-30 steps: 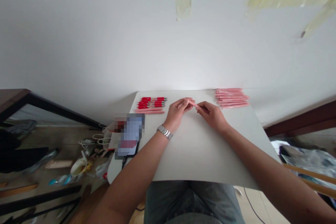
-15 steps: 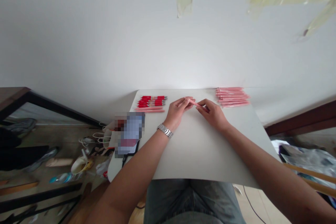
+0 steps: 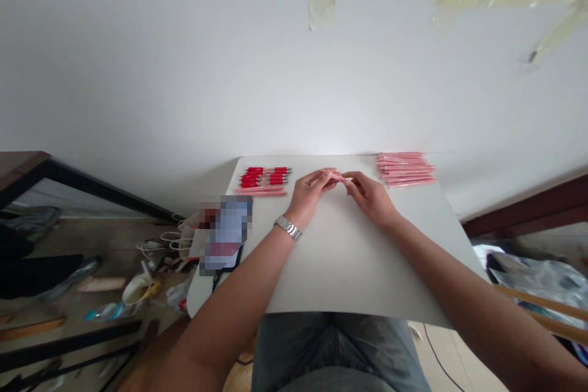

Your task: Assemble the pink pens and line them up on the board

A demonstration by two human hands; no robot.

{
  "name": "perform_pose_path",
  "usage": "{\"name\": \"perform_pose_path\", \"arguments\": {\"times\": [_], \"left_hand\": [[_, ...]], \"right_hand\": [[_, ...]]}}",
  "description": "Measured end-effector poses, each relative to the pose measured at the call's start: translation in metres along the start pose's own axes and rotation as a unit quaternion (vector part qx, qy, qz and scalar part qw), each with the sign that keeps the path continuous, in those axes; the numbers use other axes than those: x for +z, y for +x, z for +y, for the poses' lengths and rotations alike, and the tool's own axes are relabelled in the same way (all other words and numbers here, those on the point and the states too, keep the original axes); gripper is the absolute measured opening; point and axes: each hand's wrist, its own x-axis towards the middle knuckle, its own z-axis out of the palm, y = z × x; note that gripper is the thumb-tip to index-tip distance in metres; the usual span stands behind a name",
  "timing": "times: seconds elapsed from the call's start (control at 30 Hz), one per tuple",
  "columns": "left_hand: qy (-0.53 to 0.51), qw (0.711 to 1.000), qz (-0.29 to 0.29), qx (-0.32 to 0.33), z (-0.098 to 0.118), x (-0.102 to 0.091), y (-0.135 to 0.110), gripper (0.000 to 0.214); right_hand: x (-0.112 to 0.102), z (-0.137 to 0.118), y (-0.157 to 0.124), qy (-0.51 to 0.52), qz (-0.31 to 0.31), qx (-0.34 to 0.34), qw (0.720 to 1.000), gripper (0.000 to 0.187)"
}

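A slim pink pen (image 3: 339, 178) is held in front of me above the middle of the table. My left hand (image 3: 312, 190), with a metal watch at its wrist, is closed around the pen's left part. At the other end, the thumb and fingertips of my right hand (image 3: 367, 193) pinch the pen. Part of the pen is hidden by my fingers. Left of my hands lie several red pens (image 3: 264, 177) in a stack, with pink pens (image 3: 261, 192) just in front of them.
A bundle of pink pens (image 3: 406, 169), apparently in clear plastic, lies at the table's back right. A phone (image 3: 227, 233), blurred out, rests along the left edge of the white table (image 3: 358, 275). The wall stands behind. Bags, a bottle and a cup clutter the floor at left.
My right hand's fingers have shifted along the pen to its right end, and less of the pen sticks out past them. The left hand keeps its grip almost unmoved.
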Motion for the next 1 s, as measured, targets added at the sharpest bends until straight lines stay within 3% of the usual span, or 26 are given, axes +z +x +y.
{"name": "perform_pose_path", "arguments": {"times": [0.23,1.0], "left_hand": [[0.012,1.000,-0.002,0.001,0.0010,0.0001,0.0004,0.036],[-0.008,1.000,0.015,-0.012,-0.0003,0.0012,0.0012,0.039]], "right_hand": [[0.0007,0.0060,0.0022,-0.028,0.020,-0.062,0.997,0.039],[-0.0002,0.0073,-0.0018,-0.012,0.011,-0.024,1.000,0.018]]}}
